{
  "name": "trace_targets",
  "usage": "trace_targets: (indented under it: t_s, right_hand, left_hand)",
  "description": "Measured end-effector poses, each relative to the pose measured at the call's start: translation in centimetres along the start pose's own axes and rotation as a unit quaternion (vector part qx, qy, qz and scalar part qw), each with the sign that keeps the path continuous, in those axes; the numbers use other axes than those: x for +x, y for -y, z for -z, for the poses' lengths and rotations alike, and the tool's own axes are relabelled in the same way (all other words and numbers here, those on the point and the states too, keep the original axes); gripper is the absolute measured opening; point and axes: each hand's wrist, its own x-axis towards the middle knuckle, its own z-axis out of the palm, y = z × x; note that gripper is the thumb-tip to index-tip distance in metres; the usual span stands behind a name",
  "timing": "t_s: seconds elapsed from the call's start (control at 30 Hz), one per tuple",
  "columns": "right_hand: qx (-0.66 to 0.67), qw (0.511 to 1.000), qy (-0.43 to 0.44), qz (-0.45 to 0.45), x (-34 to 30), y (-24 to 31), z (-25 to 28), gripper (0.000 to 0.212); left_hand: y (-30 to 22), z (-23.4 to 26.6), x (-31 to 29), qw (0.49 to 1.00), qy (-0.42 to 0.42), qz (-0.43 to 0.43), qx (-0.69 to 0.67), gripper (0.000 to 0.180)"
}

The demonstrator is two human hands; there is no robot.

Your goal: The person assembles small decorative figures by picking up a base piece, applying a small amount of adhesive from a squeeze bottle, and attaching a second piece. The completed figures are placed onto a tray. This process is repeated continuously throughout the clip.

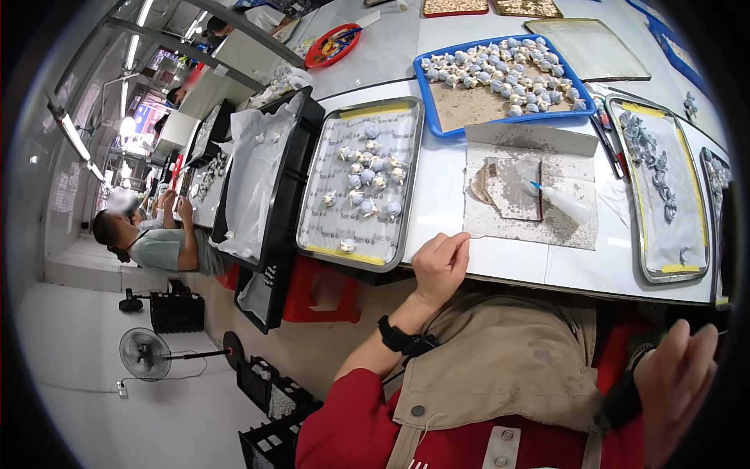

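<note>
The white worktable stretches away from the near edge, bearing a blue tray crowded with small blue-and-cream figures, a paper-lined metal tray with more of them, and at the right another metal tray with grey-blue pieces. To the left, black crates stand beside a red stool; farther off, another person works at a bench, and a fan stands near the pale wall. On a creased sheet of cardboard lies a white squeeze bottle, its blue tip pointing left, beyond and to the right of the left hand and apart from it. That hand's fingers curl inward, thumb against forefinger, just beside the cardboard's near corner; I cannot tell whether they pinch anything. The right hand, blurred at the lower right, is off the tabletop, fingers bent, their grip unclear
</note>
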Motion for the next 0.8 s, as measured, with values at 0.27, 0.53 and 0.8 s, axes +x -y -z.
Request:
trace_targets:
  t_s: [0.27, 0.53, 0.8]
  right_hand:
    - [-0.185, 0.956, -0.031, -0.225, -4.2, -14.2, 9.8, 0.009]
    - [-0.392, 0.912, 0.052, -0.106, -5.7, -16.9, 10.2, 0.012]
    - [-0.428, 0.897, 0.07, -0.084, -5.4, -17.4, 10.5, 0.018]
  left_hand:
    - [-4.4, 0.6, 13.7, 0.982, 0.142, -0.087, -0.088, 0.011]
    - [0.5, -8.4, 30.5, 0.965, 0.198, 0.077, 0.155, 0.078]
    - [0.3, -13.7, 30.8, 0.891, 0.423, -0.025, 0.164, 0.071]
